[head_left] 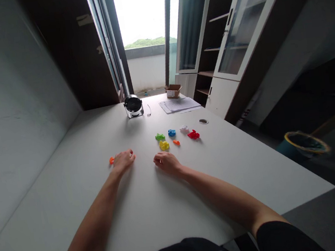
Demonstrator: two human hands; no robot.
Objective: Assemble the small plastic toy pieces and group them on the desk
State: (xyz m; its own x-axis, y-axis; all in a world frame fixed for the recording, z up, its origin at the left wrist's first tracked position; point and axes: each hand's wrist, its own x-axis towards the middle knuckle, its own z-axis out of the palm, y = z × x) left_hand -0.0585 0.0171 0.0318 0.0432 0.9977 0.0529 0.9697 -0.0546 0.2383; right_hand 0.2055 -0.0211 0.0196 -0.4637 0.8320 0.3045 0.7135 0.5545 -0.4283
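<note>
**Left hand (123, 161) and right hand (169, 163), fingers bent, over a white bench (149, 210)**

At the left hand's nine o'clock lies an orange piece (111, 160), partly hidden by the hand, its full shape unclear. That hand's fingers are bent, thumb near the fingertips; whether they grip anything I cannot tell. The right hand's fingers curl loosely inward, hiding the palm, so I cannot tell if they hold something. From the right hand, a green toy (160, 136) and nearer yellow toy (164, 145) sit at twelve o'clock, a blue toy (171, 132), small orange block (176, 142) and hard-to-read pale toy (184, 128) around one, a red toy (194, 134) at two. At three, well apart, a bin (292, 148) is blurred.
</note>
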